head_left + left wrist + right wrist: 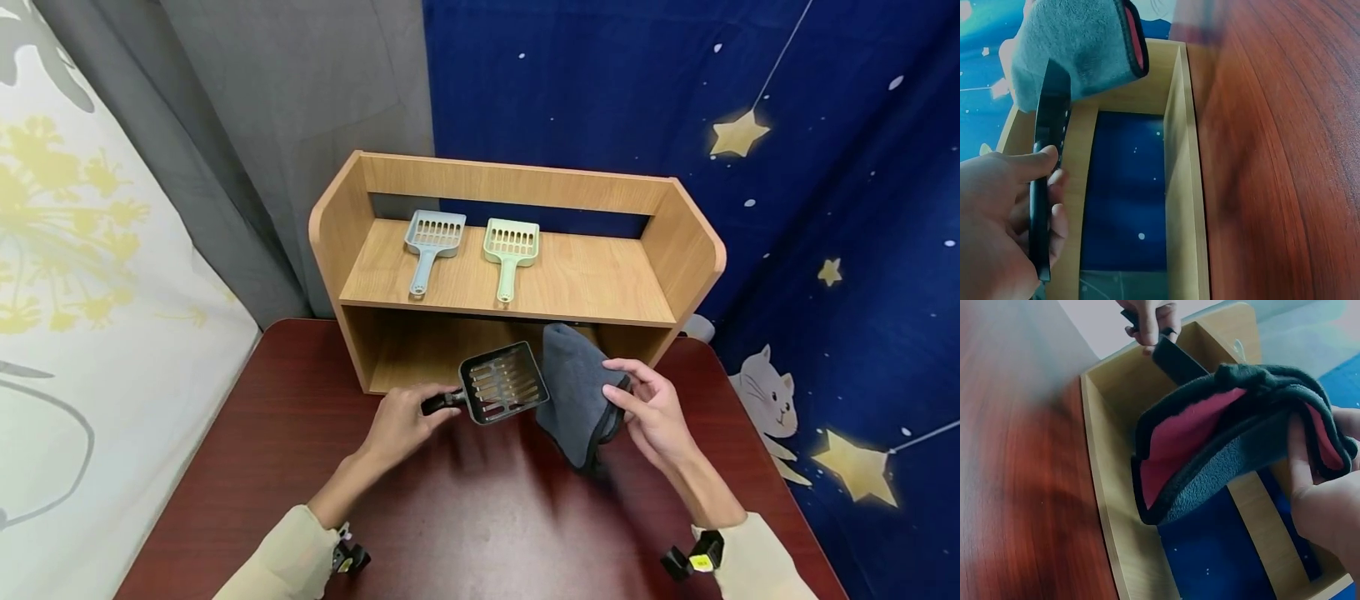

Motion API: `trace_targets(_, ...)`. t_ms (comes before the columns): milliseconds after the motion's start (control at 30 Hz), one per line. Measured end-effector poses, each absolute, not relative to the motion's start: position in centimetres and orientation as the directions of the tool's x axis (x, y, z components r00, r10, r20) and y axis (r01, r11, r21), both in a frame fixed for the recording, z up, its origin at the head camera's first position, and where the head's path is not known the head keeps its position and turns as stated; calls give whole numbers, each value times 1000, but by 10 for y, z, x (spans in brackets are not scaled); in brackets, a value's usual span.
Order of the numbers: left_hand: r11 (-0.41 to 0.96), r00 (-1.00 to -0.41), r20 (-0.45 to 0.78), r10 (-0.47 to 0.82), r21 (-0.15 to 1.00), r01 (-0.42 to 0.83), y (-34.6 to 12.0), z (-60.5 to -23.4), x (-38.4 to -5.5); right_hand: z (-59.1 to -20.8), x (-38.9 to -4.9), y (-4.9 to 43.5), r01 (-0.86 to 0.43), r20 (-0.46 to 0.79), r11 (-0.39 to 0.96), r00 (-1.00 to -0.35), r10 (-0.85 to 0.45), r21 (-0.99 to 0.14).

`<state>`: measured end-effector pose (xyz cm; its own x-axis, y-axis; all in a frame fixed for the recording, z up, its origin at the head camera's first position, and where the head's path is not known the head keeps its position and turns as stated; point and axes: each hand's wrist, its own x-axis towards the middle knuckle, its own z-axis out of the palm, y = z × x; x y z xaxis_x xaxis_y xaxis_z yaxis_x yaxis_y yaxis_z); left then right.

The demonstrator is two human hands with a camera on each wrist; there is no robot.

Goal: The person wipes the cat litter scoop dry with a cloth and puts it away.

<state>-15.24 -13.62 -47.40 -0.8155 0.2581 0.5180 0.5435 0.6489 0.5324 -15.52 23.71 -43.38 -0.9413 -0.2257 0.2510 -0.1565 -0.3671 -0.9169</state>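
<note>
My left hand point(403, 423) grips the handle of a black slotted litter scoop point(504, 382), held up in front of the shelf's lower opening. In the left wrist view the scoop point(1054, 94) appears edge-on, thumb along its handle. A folded grey cloth point(573, 392) hangs from my right hand point(654, 408), pinched between thumb and fingers. Its near edge lies close beside the scoop's far end; whether they touch I cannot tell. The right wrist view shows the cloth point(1229, 456) with a pink inner side and dark edging.
A wooden two-tier shelf point(600, 283) stands at the back of the dark red table point(480, 517). On its upper board lie a blue-grey scoop point(435, 242) and a pale green scoop point(511, 250). Curtains hang behind and on both sides.
</note>
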Motion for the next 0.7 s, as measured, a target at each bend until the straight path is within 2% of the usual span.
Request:
trace_targets(133, 658, -853, 472, 224, 573, 489, -133, -472, -152, -438, -153, 228, -277, 336, -291, -926, -173, -915)
trace_targets(233, 653, -886, 419, 200, 618, 439, -129, -469, -150, -442, -152, 217, -359, 386, -180, -911, -148, -916)
trace_targets(367, 644, -917, 358, 177, 662, 383, -121, -468, -147, -449, -150, 199, -407, 414, -76, -898, -150, -910)
trace_targets(700, 672, -922, 367, 125, 652, 351, -100, -467, -148, -475, -131, 146, -439, 446, -83, -865, -229, -895)
